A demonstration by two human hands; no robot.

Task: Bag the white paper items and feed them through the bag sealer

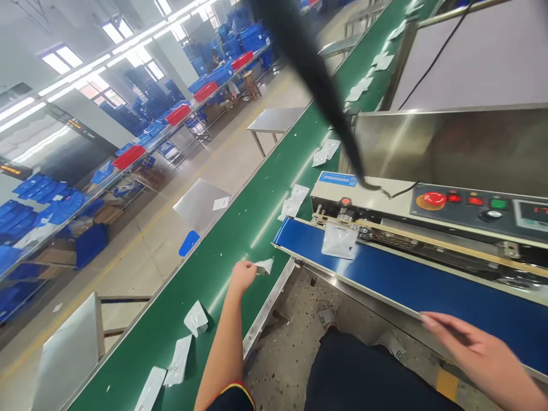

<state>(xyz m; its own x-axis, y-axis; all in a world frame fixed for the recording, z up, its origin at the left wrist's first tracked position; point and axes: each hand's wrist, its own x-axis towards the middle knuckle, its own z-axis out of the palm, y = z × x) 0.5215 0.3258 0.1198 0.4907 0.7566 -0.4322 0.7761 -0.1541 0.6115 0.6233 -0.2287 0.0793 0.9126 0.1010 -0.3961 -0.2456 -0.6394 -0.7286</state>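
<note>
My left hand (243, 277) is over the green conveyor belt (222, 308), pinching a small white pouch (264, 266) by its edge. Several more white pouches lie on that belt, one of them (196, 318) close below my left hand. On the blue feed belt (411, 291) of a band sealing machine (471, 208) rests another white pouch (339, 240), at the belt's far end near the sealing jaws. My right hand (475, 348) hovers at the belt's near edge, its fingers spread and empty.
A stainless hood (436, 145) rises behind the sealer's red stop button and lit panel. A dark blurred strand (308, 74) crosses the view. Beyond the conveyor stand steel tables, and long shelves hold blue bins and red trays. A distant person (216, 60) sits among them.
</note>
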